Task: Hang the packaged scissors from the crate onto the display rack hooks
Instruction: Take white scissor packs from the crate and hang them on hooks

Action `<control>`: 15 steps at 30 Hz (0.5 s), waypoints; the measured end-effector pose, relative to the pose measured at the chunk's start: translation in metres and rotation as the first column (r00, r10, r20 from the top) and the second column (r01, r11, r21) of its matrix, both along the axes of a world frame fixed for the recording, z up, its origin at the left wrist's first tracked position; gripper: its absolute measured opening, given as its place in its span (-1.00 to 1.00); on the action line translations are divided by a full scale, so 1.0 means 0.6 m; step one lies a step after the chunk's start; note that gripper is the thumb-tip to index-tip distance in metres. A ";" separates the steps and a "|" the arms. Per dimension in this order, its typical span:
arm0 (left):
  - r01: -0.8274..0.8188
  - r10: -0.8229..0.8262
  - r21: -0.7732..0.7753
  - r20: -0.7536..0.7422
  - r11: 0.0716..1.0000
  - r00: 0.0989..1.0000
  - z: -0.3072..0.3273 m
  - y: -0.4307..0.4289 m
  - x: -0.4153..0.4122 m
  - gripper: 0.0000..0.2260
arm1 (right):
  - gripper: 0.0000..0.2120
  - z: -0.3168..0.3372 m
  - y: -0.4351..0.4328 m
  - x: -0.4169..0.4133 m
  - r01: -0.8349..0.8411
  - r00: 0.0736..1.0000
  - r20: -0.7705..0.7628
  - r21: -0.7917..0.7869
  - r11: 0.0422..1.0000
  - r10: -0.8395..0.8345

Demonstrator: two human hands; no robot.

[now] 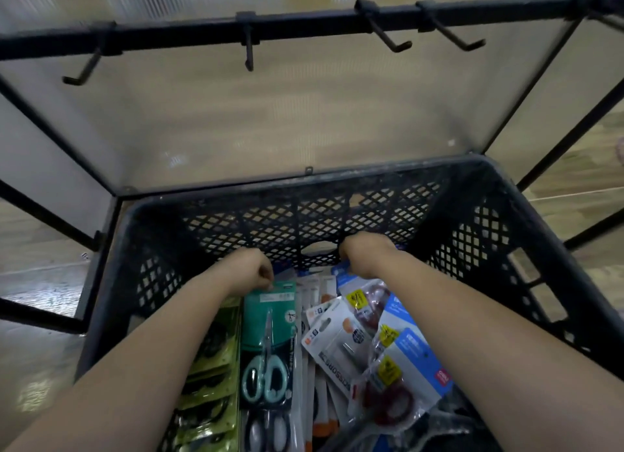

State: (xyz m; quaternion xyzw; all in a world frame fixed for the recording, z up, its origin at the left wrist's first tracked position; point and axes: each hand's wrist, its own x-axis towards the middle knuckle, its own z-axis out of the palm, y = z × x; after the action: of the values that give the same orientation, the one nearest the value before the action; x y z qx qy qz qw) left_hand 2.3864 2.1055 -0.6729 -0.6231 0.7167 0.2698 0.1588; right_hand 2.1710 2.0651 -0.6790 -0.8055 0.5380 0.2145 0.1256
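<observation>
- Head view: a black lattice crate (304,189) sits on the floor just in front of the display rack (304,26), so each pack probably needs only a short lift up and away.
- The rack's four visible hooks (391,41) hang bare from the top bar, far from the viewer and above the crate.
- The packaged scissors lie in the crate in overlapping rows, with their hang-tab ends towards the far wall. This likely explains why both arms reach to that end.
- The left hand (251,269) is knuckles-up, wrist bent down, its fingertips pinching the top edge of a teal scissors pack (270,316). The pack lies flat on the pile.
- The right hand (364,254) reaches a little farther, with its fingers curled down over the top of a blue-card pack (341,272). The back of the hand hides the fingertips, so I cannot tell whether it has a grip.
- Green packs (216,367) fill the left side, and a white scissors pack (341,350) lies tilted in the middle.
- Both forearms run nearly straight from the near edge.
</observation>
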 end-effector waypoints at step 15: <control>0.218 -0.215 -0.148 0.038 0.965 0.976 0.531 0.053 -0.021 -0.81 | -0.73 0.506 0.090 -0.002 0.042 0.993 0.106 0.019 0.999 -0.044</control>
State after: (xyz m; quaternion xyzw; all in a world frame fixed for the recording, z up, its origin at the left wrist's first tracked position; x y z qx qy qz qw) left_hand 2.3740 2.1374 -0.3540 -0.5544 0.7970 0.1888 0.1474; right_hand 2.1699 2.1190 -0.3754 -0.8029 0.5459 0.1730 0.1656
